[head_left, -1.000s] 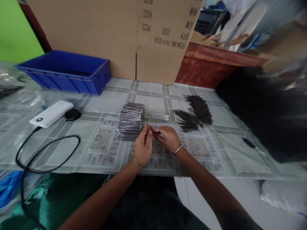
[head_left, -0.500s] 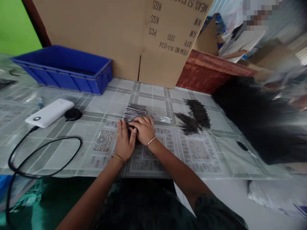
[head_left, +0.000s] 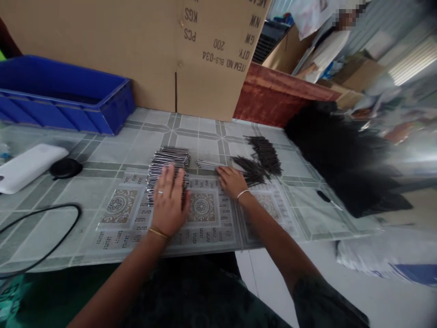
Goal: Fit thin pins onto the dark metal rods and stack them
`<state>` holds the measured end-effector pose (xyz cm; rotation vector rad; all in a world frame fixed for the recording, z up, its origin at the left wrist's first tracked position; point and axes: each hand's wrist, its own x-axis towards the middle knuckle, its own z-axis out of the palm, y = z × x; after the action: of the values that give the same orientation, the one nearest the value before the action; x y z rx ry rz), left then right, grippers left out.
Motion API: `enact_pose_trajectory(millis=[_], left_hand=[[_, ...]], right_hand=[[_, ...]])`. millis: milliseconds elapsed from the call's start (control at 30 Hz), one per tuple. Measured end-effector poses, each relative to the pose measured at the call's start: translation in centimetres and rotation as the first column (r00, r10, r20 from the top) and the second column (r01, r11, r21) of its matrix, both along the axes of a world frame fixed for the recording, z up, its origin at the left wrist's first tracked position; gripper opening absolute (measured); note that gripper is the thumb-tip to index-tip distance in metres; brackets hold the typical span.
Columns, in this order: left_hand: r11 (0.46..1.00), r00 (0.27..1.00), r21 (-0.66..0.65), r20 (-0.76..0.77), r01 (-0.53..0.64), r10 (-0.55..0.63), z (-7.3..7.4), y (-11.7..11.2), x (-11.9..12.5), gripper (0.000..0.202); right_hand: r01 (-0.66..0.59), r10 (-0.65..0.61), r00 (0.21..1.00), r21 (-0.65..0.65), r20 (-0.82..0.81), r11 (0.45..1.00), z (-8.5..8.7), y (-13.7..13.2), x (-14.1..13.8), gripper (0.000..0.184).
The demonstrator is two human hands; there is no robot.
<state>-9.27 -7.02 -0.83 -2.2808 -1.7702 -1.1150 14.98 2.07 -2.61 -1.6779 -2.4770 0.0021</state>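
Note:
My left hand [head_left: 169,200] lies with its fingers stretched out on a row of shiny thin metal rods [head_left: 168,157], covering the nearer part of it. To the right, my right hand [head_left: 234,181] rests low over the table, its fingertips touching the right end of a small bunch of silver rods [head_left: 207,165]. Its fingers are extended and slightly bent; the thumb is hard to make out. Just beyond it lie two bunches of dark thin rods [head_left: 266,155]. Under both hands is a patterned mat [head_left: 203,207] with square ornaments.
A blue plastic crate [head_left: 116,107] stands at the back left, before a large cardboard box [head_left: 205,91]. A white power bank [head_left: 34,166], a round black object [head_left: 66,168] and a black cable [head_left: 64,241] lie left. Black material [head_left: 341,168] covers the right side. Another person [head_left: 326,52] is behind.
My hands have moved apart. The right one has left the metal rods and shifted right to the small silver bunch; the left one now lies flat on the row. The view has turned right.

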Motion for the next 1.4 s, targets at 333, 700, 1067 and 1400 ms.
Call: enact_pose_trajectory(millis=[333,700,1067,1400], left_hand=[[0.927,0.901,-0.373,-0.415,-0.044,-0.124,-1.8,3.7,8.5,0.049],[0.876,0.832,-0.477,-0.512,-0.071,-0.211,0.9,6.0,8.1,0.038],[0.925,0.800,-0.375,-0.572,-0.058,-0.181,1.0,6.4,8.5,0.033],[0.910,0.832,-0.408,-0.479,0.071,-0.279,0.5,2.3,8.5,0.033]], right_hand=[[-0.153,0.152,0.988,-0.015,-0.037,0.988,0.4,-4.7,4.2,0.041],[0.172,-0.164,0.975,-0.046,0.150,0.984,1.4,-1.5,8.6,0.031],[-0.035,0.036,0.999,-0.061,0.012,0.998,3.1,0.8,10.8,0.024],[0.097,-0.094,0.995,-0.076,0.044,0.992,1.7,4.5,7.5,0.019]])
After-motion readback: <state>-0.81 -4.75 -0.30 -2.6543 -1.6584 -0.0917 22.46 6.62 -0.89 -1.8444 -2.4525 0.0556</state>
